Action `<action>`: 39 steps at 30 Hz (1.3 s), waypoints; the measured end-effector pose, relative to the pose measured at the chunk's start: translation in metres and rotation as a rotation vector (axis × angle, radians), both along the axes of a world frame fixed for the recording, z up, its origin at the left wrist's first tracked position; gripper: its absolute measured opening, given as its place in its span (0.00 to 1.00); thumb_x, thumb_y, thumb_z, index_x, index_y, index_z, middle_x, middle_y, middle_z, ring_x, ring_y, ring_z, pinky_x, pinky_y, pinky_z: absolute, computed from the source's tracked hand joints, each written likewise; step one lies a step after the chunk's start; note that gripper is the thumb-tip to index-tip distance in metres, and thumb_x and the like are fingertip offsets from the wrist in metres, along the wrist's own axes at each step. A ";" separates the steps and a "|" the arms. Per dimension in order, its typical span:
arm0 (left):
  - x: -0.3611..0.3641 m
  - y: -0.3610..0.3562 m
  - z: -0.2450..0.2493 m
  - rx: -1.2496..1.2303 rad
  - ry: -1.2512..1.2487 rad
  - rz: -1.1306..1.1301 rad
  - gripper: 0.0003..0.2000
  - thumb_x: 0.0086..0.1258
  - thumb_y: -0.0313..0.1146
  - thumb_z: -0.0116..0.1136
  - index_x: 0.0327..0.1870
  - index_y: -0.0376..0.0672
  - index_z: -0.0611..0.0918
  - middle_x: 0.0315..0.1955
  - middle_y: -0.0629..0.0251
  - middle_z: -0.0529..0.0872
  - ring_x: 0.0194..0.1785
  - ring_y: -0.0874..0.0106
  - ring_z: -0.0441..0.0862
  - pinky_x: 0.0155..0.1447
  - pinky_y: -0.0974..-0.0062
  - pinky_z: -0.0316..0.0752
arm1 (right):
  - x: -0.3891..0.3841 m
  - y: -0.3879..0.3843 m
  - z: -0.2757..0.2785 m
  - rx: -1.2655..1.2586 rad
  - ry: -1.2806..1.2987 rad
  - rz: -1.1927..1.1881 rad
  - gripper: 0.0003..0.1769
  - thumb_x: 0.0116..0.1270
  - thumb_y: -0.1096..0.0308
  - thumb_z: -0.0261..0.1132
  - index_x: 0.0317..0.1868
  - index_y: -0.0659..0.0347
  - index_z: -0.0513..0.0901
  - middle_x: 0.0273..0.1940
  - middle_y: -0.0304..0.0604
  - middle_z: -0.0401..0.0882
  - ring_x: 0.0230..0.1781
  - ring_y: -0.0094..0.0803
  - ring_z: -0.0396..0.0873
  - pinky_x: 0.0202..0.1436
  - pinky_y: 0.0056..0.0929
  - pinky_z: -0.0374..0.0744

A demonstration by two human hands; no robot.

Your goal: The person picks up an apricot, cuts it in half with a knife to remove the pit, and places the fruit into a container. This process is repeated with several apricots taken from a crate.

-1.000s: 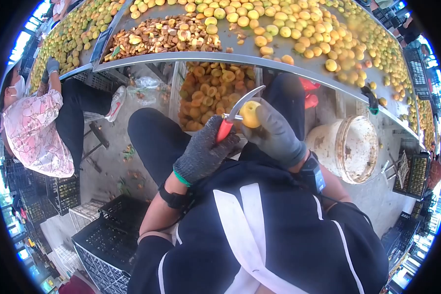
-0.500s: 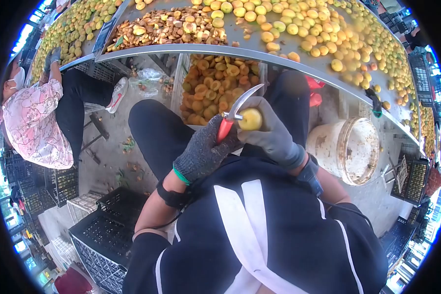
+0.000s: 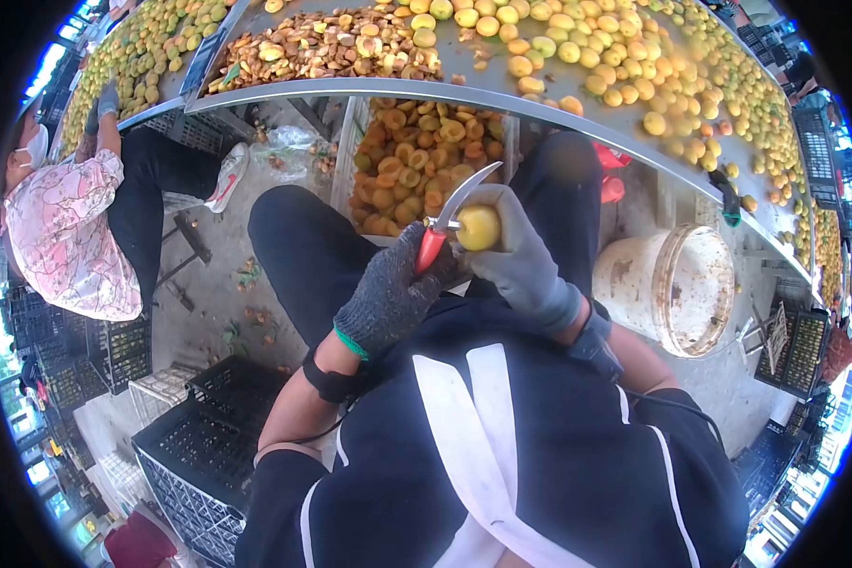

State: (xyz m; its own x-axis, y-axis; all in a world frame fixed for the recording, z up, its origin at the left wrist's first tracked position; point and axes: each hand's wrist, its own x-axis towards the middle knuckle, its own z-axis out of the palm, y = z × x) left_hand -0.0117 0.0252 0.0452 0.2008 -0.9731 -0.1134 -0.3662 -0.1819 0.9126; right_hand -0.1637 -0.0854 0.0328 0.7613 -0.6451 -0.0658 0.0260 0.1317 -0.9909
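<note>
View from a head camera looking down on a seated person's lap and two gloved hands. The left hand (image 3: pixel 388 298), in a dark glove, has its fingers closed tight around the red handle of a curved knife (image 3: pixel 445 222). The right hand (image 3: pixel 521 260), in a paler grey glove, has its fingers wrapped around a yellow apricot (image 3: pixel 478 227), held above the lap, just below the bench (image 3: pixel 312 92) rim. The blade touches the apricot's left side; whether it has cut in cannot be told.

Much looks done and much left. A crate (image 3: pixel 426 161) under the bench is heaped with orange halves, and a pile of pits (image 3: pixel 322 52) lies on the bench. Whole fruit (image 3: pixel 615 57) covers most of the bench to the right.

Room is tight. The bench rim curves close above the hands, with the crate directly beyond the blade tip. The person's knees (image 3: pixel 303 246) frame the hands on both sides. A pale bucket (image 3: pixel 677 284) stands on the floor at the right, and a black crate (image 3: pixel 208 445) at the lower left. A co-worker (image 3: pixel 66 237) in a patterned top sits well apart at the far left, reaching onto the bench
</note>
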 end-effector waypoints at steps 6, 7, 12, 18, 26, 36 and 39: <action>-0.001 0.001 -0.001 -0.014 -0.002 -0.003 0.18 0.72 0.40 0.60 0.54 0.36 0.74 0.37 0.49 0.86 0.42 0.55 0.87 0.44 0.65 0.79 | 0.004 0.002 -0.009 -0.260 0.014 -0.057 0.27 0.53 0.85 0.63 0.54 0.59 0.70 0.46 0.41 0.72 0.48 0.29 0.74 0.55 0.26 0.74; -0.002 0.001 0.000 -0.021 0.009 -0.007 0.18 0.72 0.39 0.60 0.54 0.35 0.75 0.37 0.50 0.86 0.42 0.55 0.87 0.44 0.66 0.79 | 0.004 0.002 -0.011 -0.330 0.022 -0.094 0.27 0.53 0.85 0.65 0.53 0.59 0.71 0.46 0.42 0.72 0.49 0.30 0.74 0.55 0.27 0.74; -0.005 0.003 -0.004 -0.007 0.065 0.004 0.16 0.73 0.37 0.59 0.52 0.34 0.76 0.37 0.50 0.86 0.41 0.56 0.87 0.45 0.66 0.79 | 0.002 0.004 -0.008 -0.310 0.099 -0.092 0.27 0.53 0.86 0.67 0.52 0.58 0.70 0.46 0.43 0.72 0.48 0.33 0.76 0.55 0.28 0.75; -0.010 0.007 -0.017 -0.007 -0.069 0.053 0.15 0.73 0.36 0.57 0.52 0.34 0.75 0.37 0.46 0.85 0.42 0.53 0.86 0.45 0.62 0.78 | 0.002 0.010 -0.004 -0.377 0.104 -0.100 0.28 0.52 0.87 0.66 0.53 0.58 0.70 0.46 0.44 0.72 0.49 0.35 0.76 0.55 0.29 0.75; -0.012 0.003 -0.016 -0.001 0.065 0.003 0.14 0.72 0.33 0.56 0.53 0.35 0.75 0.37 0.43 0.84 0.42 0.49 0.84 0.46 0.61 0.78 | 0.000 0.009 -0.011 -0.366 0.103 -0.086 0.28 0.50 0.88 0.64 0.52 0.59 0.70 0.47 0.46 0.73 0.50 0.38 0.77 0.56 0.30 0.75; 0.002 -0.018 -0.034 -0.083 -0.466 -0.049 0.14 0.66 0.30 0.60 0.51 0.41 0.77 0.31 0.47 0.84 0.38 0.50 0.84 0.41 0.60 0.79 | 0.006 0.004 0.006 0.174 0.203 -0.077 0.28 0.51 0.86 0.64 0.53 0.61 0.71 0.47 0.48 0.75 0.49 0.39 0.78 0.53 0.30 0.77; 0.009 -0.024 -0.040 -0.084 -0.424 -0.095 0.19 0.65 0.36 0.63 0.53 0.40 0.74 0.31 0.48 0.84 0.36 0.51 0.84 0.40 0.60 0.79 | 0.006 0.000 -0.015 -0.003 0.153 -0.124 0.28 0.50 0.86 0.63 0.53 0.60 0.72 0.47 0.47 0.75 0.48 0.40 0.78 0.54 0.32 0.76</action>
